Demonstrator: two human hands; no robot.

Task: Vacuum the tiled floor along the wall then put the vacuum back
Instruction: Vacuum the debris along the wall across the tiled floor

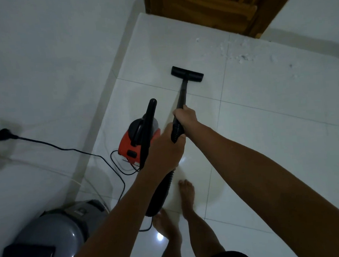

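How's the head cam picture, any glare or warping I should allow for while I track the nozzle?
Head view: dim and soft; bright glare spot on the floor tiles by the feet; wide-angle bending of grout lines and wall edge. Nozzle reads clearly; white debris near the door is faint.

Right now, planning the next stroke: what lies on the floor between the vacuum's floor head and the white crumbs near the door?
In the head view, only bare white tile and a grout line separate the floor head from the white crumbs.

Glossy white floor tiles (264,142) meet a white wall (41,56) and a brown wooden door (216,6).
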